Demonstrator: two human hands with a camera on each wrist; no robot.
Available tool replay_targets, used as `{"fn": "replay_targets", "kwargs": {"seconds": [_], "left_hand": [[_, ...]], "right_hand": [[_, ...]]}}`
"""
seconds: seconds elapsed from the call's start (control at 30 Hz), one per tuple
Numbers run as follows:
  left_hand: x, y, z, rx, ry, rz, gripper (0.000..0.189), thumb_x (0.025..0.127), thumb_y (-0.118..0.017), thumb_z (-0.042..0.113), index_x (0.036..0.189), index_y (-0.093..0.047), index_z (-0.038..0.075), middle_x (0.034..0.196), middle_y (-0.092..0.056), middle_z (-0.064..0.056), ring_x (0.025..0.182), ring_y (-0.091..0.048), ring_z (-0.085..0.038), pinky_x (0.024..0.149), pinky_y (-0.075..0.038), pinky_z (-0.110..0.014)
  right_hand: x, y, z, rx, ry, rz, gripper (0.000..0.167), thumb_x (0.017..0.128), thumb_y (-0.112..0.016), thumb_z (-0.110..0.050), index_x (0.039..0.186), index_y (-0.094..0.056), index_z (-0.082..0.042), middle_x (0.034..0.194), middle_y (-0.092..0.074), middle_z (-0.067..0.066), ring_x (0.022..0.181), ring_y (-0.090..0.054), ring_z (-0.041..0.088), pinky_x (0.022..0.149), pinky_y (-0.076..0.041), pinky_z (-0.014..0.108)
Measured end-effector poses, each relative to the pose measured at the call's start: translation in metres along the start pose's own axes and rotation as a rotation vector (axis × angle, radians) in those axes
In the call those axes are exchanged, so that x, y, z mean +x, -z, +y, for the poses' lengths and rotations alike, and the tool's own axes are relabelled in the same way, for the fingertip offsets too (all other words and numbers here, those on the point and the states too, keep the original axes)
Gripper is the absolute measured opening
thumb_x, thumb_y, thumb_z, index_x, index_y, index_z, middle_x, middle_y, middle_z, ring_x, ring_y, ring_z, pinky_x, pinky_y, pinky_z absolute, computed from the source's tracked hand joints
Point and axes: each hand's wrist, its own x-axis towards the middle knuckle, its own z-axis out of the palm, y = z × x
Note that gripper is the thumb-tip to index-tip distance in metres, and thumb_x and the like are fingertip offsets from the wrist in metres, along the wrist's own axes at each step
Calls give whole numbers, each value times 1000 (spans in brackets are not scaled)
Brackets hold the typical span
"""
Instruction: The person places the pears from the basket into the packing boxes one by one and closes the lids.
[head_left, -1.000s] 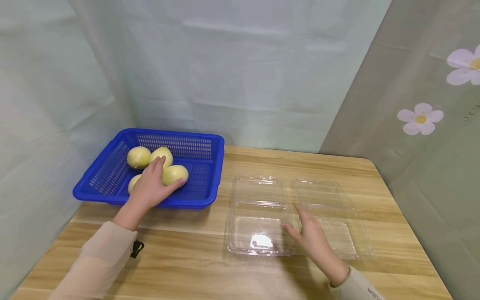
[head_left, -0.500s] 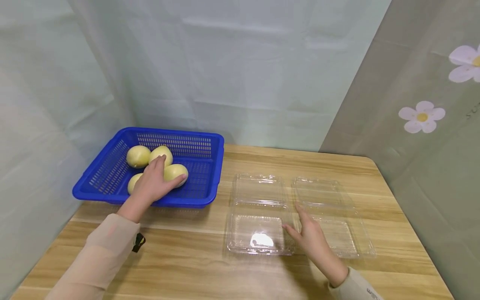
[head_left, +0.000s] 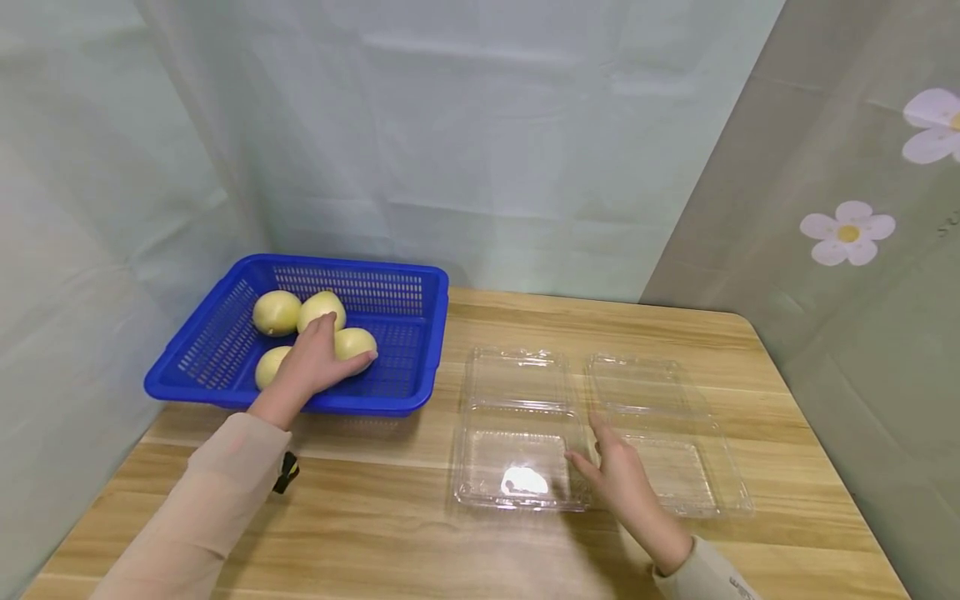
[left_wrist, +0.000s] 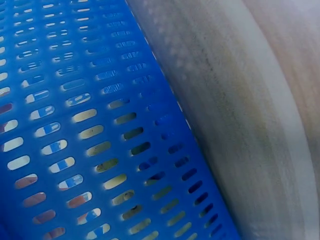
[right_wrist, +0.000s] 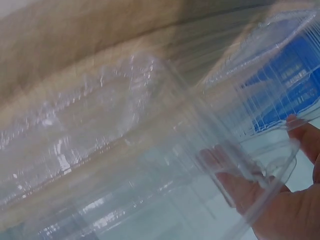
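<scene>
In the head view, several pale-yellow melons, one a melon (head_left: 277, 313) at the back left, lie in a blue plastic basket (head_left: 397, 406). My left hand (head_left: 309, 364) reaches over the front rim, its fingers and thumb around the front-right melon (head_left: 357, 343), partly covering it. The left wrist view shows only the basket's slotted wall (left_wrist: 75, 130), with the held fruit not clearly visible. My right hand (head_left: 626, 479) has thumb and index spread, between two clear plastic clamshell boxes, a left box (head_left: 517, 462) and a right box (head_left: 675, 467), both with lids laid back.
A wooden table (head_left: 420, 533) carries the basket at left and the boxes at right. Pale curtains (head_left: 487, 150) hang close behind and at both sides. A small black strap (head_left: 286, 473) shows at my left cuff.
My left hand has shifted slightly right around the front-right melon, uncovering more of the melon at front left. My right hand and the boxes have hardly moved.
</scene>
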Motion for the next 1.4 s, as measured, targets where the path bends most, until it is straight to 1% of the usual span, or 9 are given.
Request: {"fn": "replay_targets", "kwargs": {"seconds": [0.13,0.23,0.37,0.57,0.7,0.97,1.2,1.4], "left_hand": [[6,-3,-3,-7,25,-28,98,83,-65,48,140,-21,-18,139,-30,-41,127,-33,-52,103,-32,-63],[8,-4,-3,-9,46,-48,98,83,-65,47,140,-20,-19,139,-29,-41,126,-33,-53,103,-31,-64],[11,-5,-3,-3,54,-63,99,83,-65,48,140,-19,-20,138,-29,-42,125,-34,-53,103,-32,-64],[13,-7,-4,-1,63,-89,100,83,-67,47,139,-19,-21,136,-30,-44,123,-36,-55,102,-33,-64],[16,-9,-6,-5,60,-100,100,83,-67,45,139,-19,-22,136,-30,-44,123,-36,-55,103,-33,-63],[17,-9,-7,-22,34,-95,96,82,-69,39,137,-21,-23,134,-33,-44,122,-37,-56,102,-34,-63],[16,-9,-9,-30,23,-113,92,81,-71,35,135,-24,-23,129,-37,-44,116,-42,-55,99,-37,-62],[17,-10,-10,-19,15,-116,85,81,-71,27,133,-27,-23,125,-39,-44,113,-44,-55,97,-38,-62]], "right_hand": [[0,-1,-2,32,-33,-28,63,84,-71,-13,131,-42,17,128,-48,37,98,-63,48,81,-55,47],[-1,-3,-2,43,-44,-31,63,84,-70,-12,131,-41,19,128,-47,38,98,-62,48,81,-54,46],[-1,-5,-1,60,-46,-20,62,84,-70,-10,130,-42,20,126,-48,39,97,-62,49,80,-54,45],[-2,-8,0,86,-57,-27,59,83,-70,-7,129,-42,20,124,-48,40,98,-62,48,79,-55,41],[-2,-10,1,85,-61,-25,57,84,-69,-6,128,-43,20,121,-50,41,95,-63,47,77,-55,41],[-2,-11,2,82,-52,8,50,82,-68,0,123,-47,21,115,-54,40,95,-64,47,77,-56,42],[-2,-12,2,74,-41,14,49,81,-68,2,121,-48,22,114,-55,40,95,-64,46,77,-56,41],[-1,-12,1,75,-35,25,48,80,-67,4,120,-49,23,114,-55,40,94,-64,46,76,-56,40]]}}
